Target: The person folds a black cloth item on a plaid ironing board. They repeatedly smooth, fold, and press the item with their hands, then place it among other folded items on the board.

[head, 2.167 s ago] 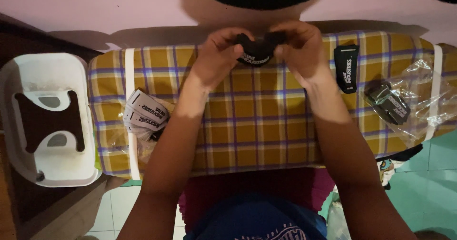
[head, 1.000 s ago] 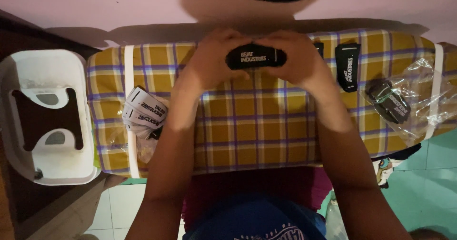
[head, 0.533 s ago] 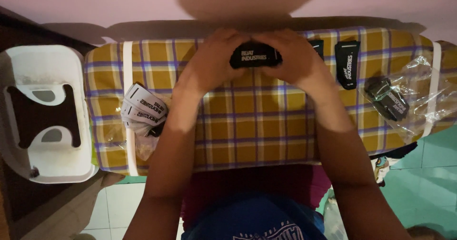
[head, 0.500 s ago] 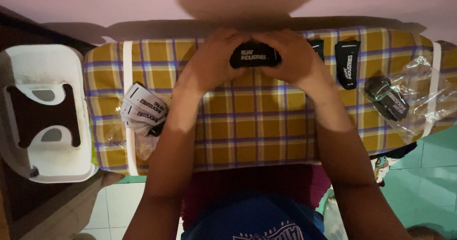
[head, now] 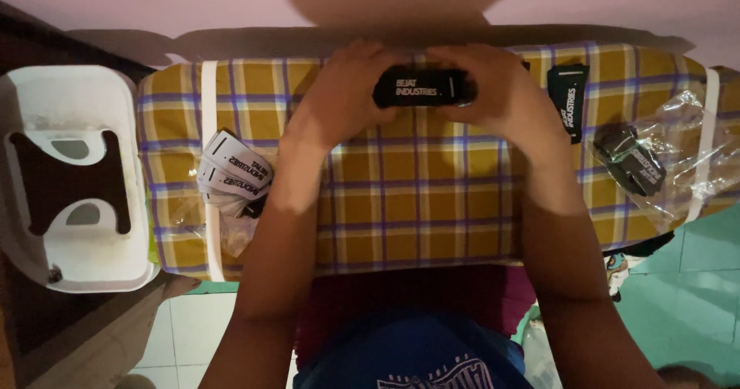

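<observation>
- Gripping a small black rectangular fabric label (head: pixel 420 87) by its ends, left hand (head: pixel 339 96) and right hand (head: pixel 501 96) close around it.
- Label sits above the far edge of the yellow plaid cloth-covered board (head: pixel 416 204).
- Another black label (head: pixel 568 100) lies just right.

Both bare forearms reach forward and angle inward, so the hands meet ahead of the chest. The left hand (head: pixel 339 96) curls its fingers in a closed grip on one end of a small black rectangular fabric label (head: pixel 420 87). The right hand (head: pixel 501 96) mirrors it, closed on the opposite end. Both wrists are bent slightly, knuckles turned upward.
</observation>
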